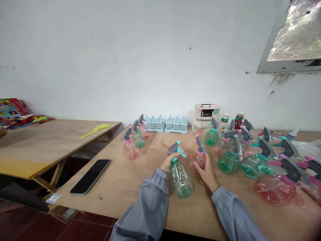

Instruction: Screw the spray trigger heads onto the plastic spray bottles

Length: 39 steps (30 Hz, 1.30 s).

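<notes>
My left hand [168, 163] is wrapped round the neck of a green spray bottle [182, 182] with a grey and turquoise trigger head; the bottle leans, its base toward the table's front. To the right, my right hand [207, 170] grips a pink spray bottle [196, 158] with a grey and pink head. Its fingers lie on the bottle's side and neck. Close by on the right stand a green spray bottle [228, 163] and a larger pink spray bottle [274, 190], among several others. At the far left of the table are a pink spray bottle [130, 150] and a green one [139, 139].
A black phone [90, 176] lies on the left of the wooden table [112, 194]. Pale blue ice-pop moulds [176, 125], a printed paper bag [205, 117] and a white-capped bottle [224, 124] stand along the wall. Another table [67, 134] is at left, holding yellow strips [96, 129].
</notes>
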Motion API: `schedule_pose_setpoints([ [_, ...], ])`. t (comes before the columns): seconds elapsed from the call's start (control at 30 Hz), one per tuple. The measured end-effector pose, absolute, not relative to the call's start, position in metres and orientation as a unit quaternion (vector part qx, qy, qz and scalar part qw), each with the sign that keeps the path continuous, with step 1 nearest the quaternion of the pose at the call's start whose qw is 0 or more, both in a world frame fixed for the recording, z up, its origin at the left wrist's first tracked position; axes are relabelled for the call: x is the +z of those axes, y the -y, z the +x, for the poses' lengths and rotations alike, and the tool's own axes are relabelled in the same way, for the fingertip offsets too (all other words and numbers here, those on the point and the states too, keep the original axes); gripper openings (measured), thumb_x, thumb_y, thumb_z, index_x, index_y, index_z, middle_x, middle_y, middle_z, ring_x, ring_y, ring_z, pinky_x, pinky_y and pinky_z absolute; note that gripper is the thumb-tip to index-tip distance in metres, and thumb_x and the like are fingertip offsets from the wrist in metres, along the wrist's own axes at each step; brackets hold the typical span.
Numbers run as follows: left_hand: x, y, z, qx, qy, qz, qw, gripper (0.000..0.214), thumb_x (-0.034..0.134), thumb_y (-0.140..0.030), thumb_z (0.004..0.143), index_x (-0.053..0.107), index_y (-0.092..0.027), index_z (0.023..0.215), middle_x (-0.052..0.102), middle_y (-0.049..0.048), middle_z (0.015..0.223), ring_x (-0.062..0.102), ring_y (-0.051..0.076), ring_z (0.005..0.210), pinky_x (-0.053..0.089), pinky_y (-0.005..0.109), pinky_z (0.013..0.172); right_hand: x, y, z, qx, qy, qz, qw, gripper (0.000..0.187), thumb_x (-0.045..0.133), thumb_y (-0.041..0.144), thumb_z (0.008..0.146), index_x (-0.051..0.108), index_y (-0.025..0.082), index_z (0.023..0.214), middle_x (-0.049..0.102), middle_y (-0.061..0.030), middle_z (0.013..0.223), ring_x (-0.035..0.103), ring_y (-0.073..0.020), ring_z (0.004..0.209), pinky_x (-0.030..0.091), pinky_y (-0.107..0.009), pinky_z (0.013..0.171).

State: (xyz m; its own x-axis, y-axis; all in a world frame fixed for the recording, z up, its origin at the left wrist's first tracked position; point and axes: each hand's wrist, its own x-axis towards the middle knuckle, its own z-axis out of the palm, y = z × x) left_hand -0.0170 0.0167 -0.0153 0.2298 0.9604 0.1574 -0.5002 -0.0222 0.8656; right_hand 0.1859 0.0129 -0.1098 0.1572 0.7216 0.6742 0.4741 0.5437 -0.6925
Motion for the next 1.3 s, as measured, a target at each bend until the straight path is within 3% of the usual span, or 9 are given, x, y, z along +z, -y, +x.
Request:
schedule_pose_setpoints([
  [0.1,-0.015,-0.020,-0.017,0.628,-0.281,0.392,0.611,0.034,0.077,-0.046,0.060,0.061,-0.019,0.072,0.066,0.0006,0.068,0.061,0.014,0.066,0.044,0.026,0.062,-0.114,-0.015,0.187,0.150,0.643,-0.457,0.597,0.075,0.064,0.054,0.086,0.034,0.020,0.146,0.051,-0.0160,0.139,0.051,-0.0305,0.130,0.041,-0.052,0.112],
  [0.3,-0.014,-0.015,-0.017,0.578,-0.258,0.463,0.620,0.037,0.077,-0.048,0.063,0.067,-0.018,0.083,0.073,0.0075,0.085,0.068,0.022,0.093,0.047,0.029,0.076,-0.121,-0.019,0.188,0.179,0.627,-0.456,0.605,0.085,0.067,0.056,0.082,0.029,0.020,0.149,0.048,-0.0180,0.145,0.049,-0.0314,0.135,0.038,-0.055,0.114],
  [0.5,-0.003,-0.008,-0.025,0.671,-0.262,0.465,0.515,0.037,0.076,-0.055,0.067,0.062,-0.021,0.069,0.069,0.0034,0.068,0.069,0.022,0.084,0.052,0.032,0.079,-0.125,-0.020,0.189,0.205,0.630,-0.451,0.599,0.080,0.061,0.057,0.086,0.028,0.019,0.148,0.050,-0.0188,0.144,0.052,-0.0303,0.133,0.039,-0.054,0.114],
  [0.6,0.011,0.001,-0.059,0.665,-0.324,0.518,0.430,0.037,0.082,-0.049,0.064,0.071,-0.021,0.086,0.076,0.0056,0.087,0.070,0.025,0.098,0.051,0.038,0.096,-0.123,-0.019,0.188,0.189,0.623,-0.462,0.603,0.078,0.060,0.059,0.086,0.029,0.020,0.147,0.049,-0.0178,0.144,0.052,-0.0300,0.132,0.039,-0.054,0.113],
  [0.7,0.017,0.013,-0.112,0.674,-0.390,0.518,0.353,0.052,0.080,-0.048,0.069,0.070,-0.021,0.113,0.075,0.0071,0.112,0.068,0.027,0.112,0.047,0.045,0.108,-0.120,-0.017,0.186,0.177,0.622,-0.464,0.605,0.078,0.061,0.058,0.086,0.031,0.019,0.146,0.052,-0.0184,0.140,0.054,-0.0308,0.129,0.042,-0.055,0.111],
  [0.77,0.013,0.020,-0.153,0.699,-0.443,0.485,0.283,0.052,0.078,-0.051,0.071,0.072,-0.019,0.111,0.073,0.0090,0.118,0.065,0.029,0.118,0.047,0.045,0.109,-0.118,-0.016,0.184,0.170,0.623,-0.465,0.606,0.077,0.062,0.058,0.086,0.032,0.018,0.145,0.054,-0.0188,0.137,0.056,-0.0313,0.126,0.044,-0.055,0.108],
  [0.9,-0.004,0.023,-0.221,0.708,-0.563,0.403,0.140,0.046,0.082,-0.046,0.065,0.075,-0.018,0.100,0.075,0.0087,0.109,0.067,0.031,0.112,0.048,0.048,0.107,-0.119,-0.017,0.182,0.166,0.622,-0.465,0.607,0.077,0.064,0.058,0.085,0.034,0.019,0.144,0.056,-0.0186,0.136,0.057,-0.0310,0.125,0.045,-0.055,0.107],
  [1.1,-0.011,0.010,-0.258,0.674,-0.616,0.393,0.111,0.040,0.080,-0.043,0.062,0.075,-0.018,0.093,0.076,0.0063,0.098,0.068,0.032,0.106,0.050,0.049,0.104,-0.127,-0.022,0.183,0.149,0.601,-0.476,0.624,0.087,0.071,0.062,0.077,0.033,0.019,0.142,0.054,-0.0209,0.136,0.058,-0.0326,0.123,0.047,-0.057,0.105],
  [1.3,-0.004,-0.009,-0.258,0.675,-0.601,0.420,0.077,0.043,0.079,-0.051,0.057,0.070,-0.016,0.081,0.072,0.0054,0.081,0.068,0.031,0.097,0.051,0.047,0.100,-0.129,-0.024,0.183,0.170,0.605,-0.470,0.619,0.085,0.070,0.060,0.079,0.031,0.019,0.142,0.052,-0.0213,0.138,0.057,-0.0319,0.124,0.046,-0.058,0.105],
])
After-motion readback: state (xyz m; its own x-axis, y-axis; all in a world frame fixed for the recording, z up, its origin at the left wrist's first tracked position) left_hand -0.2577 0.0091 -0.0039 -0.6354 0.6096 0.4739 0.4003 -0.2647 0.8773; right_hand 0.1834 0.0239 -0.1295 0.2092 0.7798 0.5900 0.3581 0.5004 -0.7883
